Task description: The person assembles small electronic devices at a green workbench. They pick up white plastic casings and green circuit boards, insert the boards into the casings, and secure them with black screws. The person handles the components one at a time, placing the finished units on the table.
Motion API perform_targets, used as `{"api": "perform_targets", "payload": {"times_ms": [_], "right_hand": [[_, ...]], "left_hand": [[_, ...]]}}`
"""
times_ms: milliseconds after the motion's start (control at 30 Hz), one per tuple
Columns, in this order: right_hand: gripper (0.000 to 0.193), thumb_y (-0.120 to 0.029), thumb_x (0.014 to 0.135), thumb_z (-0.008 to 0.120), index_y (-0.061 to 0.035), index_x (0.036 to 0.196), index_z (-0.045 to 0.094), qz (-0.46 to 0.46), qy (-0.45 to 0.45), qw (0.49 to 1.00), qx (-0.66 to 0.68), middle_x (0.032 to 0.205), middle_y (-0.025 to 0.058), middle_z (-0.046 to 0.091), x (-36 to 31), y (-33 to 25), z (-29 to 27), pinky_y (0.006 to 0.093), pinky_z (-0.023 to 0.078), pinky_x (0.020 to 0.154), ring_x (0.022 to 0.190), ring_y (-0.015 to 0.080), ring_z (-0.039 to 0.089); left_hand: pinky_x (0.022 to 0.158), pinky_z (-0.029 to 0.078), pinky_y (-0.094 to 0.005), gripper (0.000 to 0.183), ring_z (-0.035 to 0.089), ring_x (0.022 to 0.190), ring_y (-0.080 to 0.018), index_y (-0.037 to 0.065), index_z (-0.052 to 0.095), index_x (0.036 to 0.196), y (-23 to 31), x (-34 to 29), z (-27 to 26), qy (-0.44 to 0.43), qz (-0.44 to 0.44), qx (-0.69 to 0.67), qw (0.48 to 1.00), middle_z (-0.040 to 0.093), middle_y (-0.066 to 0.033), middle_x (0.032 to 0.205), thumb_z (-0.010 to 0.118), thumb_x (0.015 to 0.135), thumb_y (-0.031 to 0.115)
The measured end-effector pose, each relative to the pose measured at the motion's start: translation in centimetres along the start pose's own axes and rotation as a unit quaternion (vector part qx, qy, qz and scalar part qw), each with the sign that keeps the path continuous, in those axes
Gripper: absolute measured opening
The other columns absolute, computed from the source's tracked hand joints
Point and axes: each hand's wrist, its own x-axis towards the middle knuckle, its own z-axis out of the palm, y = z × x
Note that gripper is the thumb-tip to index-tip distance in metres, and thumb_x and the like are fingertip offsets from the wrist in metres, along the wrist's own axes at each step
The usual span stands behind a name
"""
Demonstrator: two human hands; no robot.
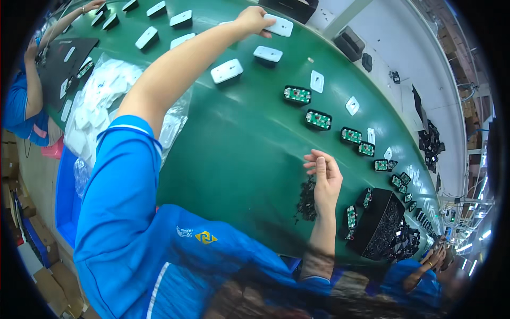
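My left hand (253, 22) reaches far across the green table, its fingers closed on the edge of a white rectangular cover (281, 26). Whether a black housing sits beneath that cover is hard to make out. Just nearer stand black cases with white lids, one lid (268, 53) below my hand and another lid (227, 71) to its left. My right hand (325, 178) hovers over the table with fingers loosely spread and nothing in them. Under it lies a small heap of dark parts (306, 201). Beyond it are open black housings with green circuit boards (319, 119).
A plastic bag of white covers (106, 87) lies at left, above a blue bin (66, 196). Loose white covers (317, 81) lie beside the circuit-board row. A black box (374, 223) stands at right. Other people work at far left (26, 103) and lower right (411, 282).
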Motion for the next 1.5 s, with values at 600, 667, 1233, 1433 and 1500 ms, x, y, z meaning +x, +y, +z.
{"api": "perform_targets", "payload": {"times_ms": [600,667,1233,1433,1500], "right_hand": [[0.042,-0.005,0.071,0.068,-0.0093,0.111,0.058,-0.251,-0.125,0.832,-0.478,0.115,0.0133,0.053,17.8,1.7,4.6,0.0391,0.044,0.087,0.109,0.0301,0.050],[0.046,-0.006,0.072,0.067,-0.0087,0.115,0.054,-0.251,-0.074,0.894,-0.365,0.113,0.0145,0.054,18.7,1.7,4.1,0.0398,0.043,0.088,0.107,0.0305,0.051],[0.040,-0.036,0.079,0.067,-0.0045,0.103,0.061,-0.021,0.029,0.865,-0.500,0.099,0.0155,0.062,20.4,1.4,-3.4,0.0419,0.048,0.080,0.097,0.0332,0.059],[0.038,-0.015,0.073,0.073,-0.0021,0.106,0.060,-0.074,0.035,0.904,-0.419,0.099,0.0166,0.062,20.8,3.8,-4.9,0.0395,0.047,0.083,0.094,0.0330,0.060],[0.038,-0.011,0.073,0.072,-0.0016,0.108,0.059,-0.136,0.073,0.931,-0.331,0.100,0.0168,0.063,21.3,4.5,-5.3,0.0388,0.047,0.083,0.093,0.0328,0.060]], "left_hand": [[0.038,0.039,-0.0279,0.039,0.055,0.052,-0.0168,0.006,0.063,0.097,-5.3,14.5,3.8,-0.114,-0.218,0.344,0.906,0.062,-0.0119,0.080,0.058,0.087,0.044],[0.038,0.040,-0.0299,0.042,0.055,0.051,-0.0185,0.004,0.062,0.098,-5.3,14.4,3.2,-0.121,-0.193,0.369,0.901,0.060,-0.0111,0.077,0.059,0.086,0.044],[0.078,0.052,-0.0392,0.069,0.061,0.098,-0.0286,-0.004,0.061,0.100,-0.7,-1.3,19.2,-0.165,0.130,0.574,0.791,0.061,-0.0148,0.101,0.061,0.075,0.060],[0.084,0.048,-0.0376,0.045,0.054,0.102,-0.0288,0.000,0.054,0.113,-2.3,-2.0,18.3,-0.130,0.247,0.562,0.779,0.055,-0.0123,0.106,0.065,0.080,0.027],[0.090,0.045,-0.0373,0.047,0.053,0.104,-0.0307,0.002,0.050,0.119,-3.2,-1.9,17.5,-0.136,0.286,0.516,0.796,0.055,-0.0134,0.110,0.066,0.078,0.017]]}}
